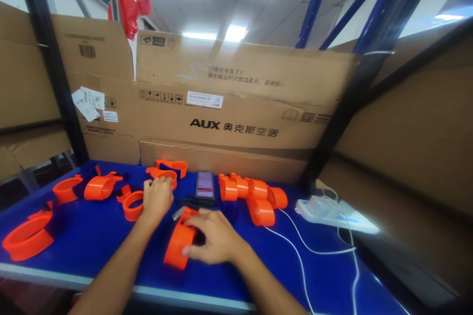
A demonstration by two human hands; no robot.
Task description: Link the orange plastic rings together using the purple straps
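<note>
**Desk:** Head view, workbench scene. What do the hands have?

**Photographer:** Right hand (216, 241) is clamped over a wide orange plastic ring clamp (180, 243) standing on edge on the blue table top (92, 241), near the front edge at about 6 o'clock. Left hand (157, 197) rests, fingers curled, on a smaller orange plastic clamp piece (162, 174) at 11 o'clock from the first; whether it grips it, I cannot tell.

**Desk:** Around them?

**Photographer:** A black smartphone (204, 184) lies at 12 o'clock, just beyond the hands. A cluster of joined orange clamps (253, 197) sits at 2 o'clock, with a white power strip (327, 211) and its white cable (299, 251) at 3 o'clock. More loose orange clamp halves (27, 238) spread toward 9 o'clock. Brown cardboard boxes (236, 103) wall the back.
</note>
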